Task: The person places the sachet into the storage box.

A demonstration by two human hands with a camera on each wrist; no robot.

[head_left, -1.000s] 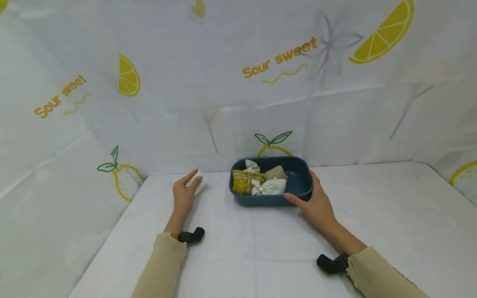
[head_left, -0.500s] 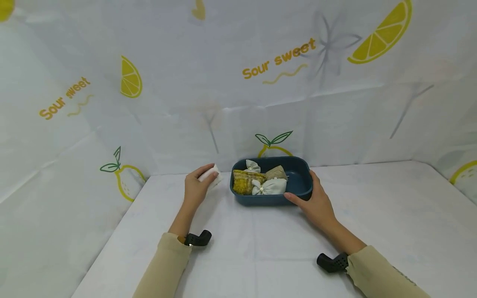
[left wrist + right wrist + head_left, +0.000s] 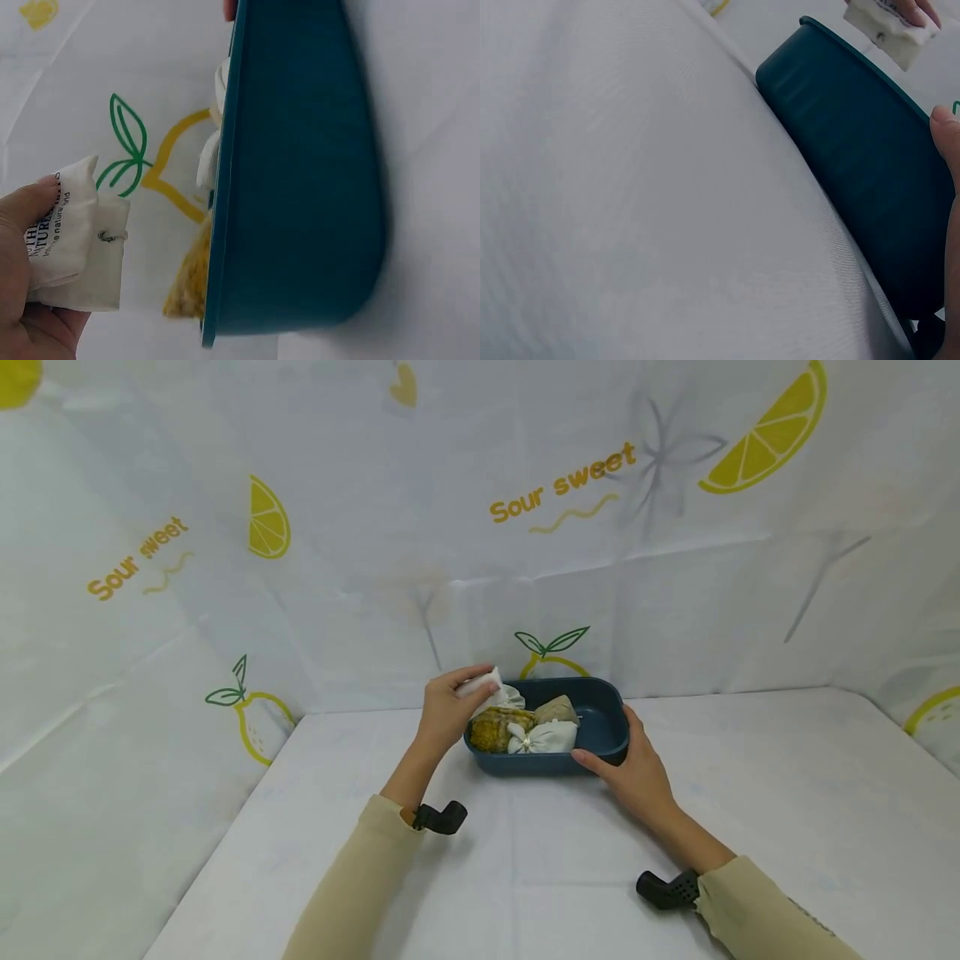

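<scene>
My left hand (image 3: 442,710) pinches a folded white cloth sachet (image 3: 67,232) with dark printed lettering, thumb on its near face. In the head view it is over the left end of a dark teal bin (image 3: 543,766). My right hand (image 3: 641,772) grips the bin's right end, its thumb (image 3: 943,116) at the rim in the right wrist view. Inside the bin lie a yellow-brown patterned pouch (image 3: 493,732), a white tied pouch (image 3: 553,737) in front and a beige pouch (image 3: 557,710) behind it. Another white pouch (image 3: 513,697) at the back left is partly hidden.
The bin stands on a white cloth-covered table (image 3: 555,852), near its back edge. Behind it hangs a white curtain (image 3: 360,568) printed with lemons and lettering. The bin's right part shows bare floor (image 3: 597,727).
My left hand has carried the white sachet rightward and up, from the table left of the bin to over the bin's left end. My right hand keeps its grip on the bin.
</scene>
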